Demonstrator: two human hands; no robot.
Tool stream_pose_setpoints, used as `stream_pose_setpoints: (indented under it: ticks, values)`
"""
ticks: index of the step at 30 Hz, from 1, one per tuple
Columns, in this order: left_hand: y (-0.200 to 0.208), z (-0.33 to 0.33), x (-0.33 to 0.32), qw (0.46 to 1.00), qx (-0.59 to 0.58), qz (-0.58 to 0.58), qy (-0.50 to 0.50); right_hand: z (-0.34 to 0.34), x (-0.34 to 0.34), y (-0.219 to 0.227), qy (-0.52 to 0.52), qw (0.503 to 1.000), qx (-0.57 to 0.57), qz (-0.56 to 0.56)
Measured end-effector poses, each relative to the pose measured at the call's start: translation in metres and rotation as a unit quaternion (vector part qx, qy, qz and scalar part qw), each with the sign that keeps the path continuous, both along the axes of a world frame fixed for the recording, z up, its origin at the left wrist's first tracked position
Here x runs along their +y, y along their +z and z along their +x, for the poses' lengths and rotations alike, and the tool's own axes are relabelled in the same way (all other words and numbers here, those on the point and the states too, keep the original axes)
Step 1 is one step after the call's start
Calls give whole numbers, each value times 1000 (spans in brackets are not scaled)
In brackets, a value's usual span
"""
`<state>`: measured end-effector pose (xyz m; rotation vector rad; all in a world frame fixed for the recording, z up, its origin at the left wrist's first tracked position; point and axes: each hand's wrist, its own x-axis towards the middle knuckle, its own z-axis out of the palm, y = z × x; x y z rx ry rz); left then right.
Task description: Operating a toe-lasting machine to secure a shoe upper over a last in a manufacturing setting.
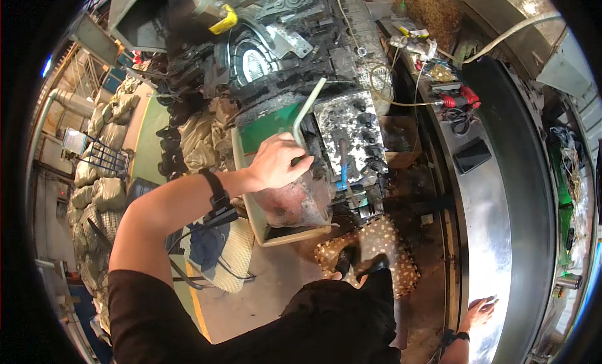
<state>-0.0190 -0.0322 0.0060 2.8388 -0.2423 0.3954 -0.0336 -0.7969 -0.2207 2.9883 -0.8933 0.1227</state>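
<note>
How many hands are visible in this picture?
2: the left hand is above the beige bin; the right hand is at the shiny metal surface.

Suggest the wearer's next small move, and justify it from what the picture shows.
Perhaps the left hand should settle around the pale, bent, slender bar: it is curled by the bar's lower end, though whether it grips is unclear, and the right hand is away at the shiny silver metal bench, giving the bar no support.
</note>
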Motion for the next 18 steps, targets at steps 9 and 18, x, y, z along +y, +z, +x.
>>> stream_pose_setpoints:
  ticks: [9, 18]
  values:
    - [8, 1, 1, 998, 55, 23, 35, 0, -16, -15, 44, 999, -15, -7]
    - [-1, -6, -1, 995, 55, -22, 84, 9, -4, -9, 21, 1000, 13, 3]
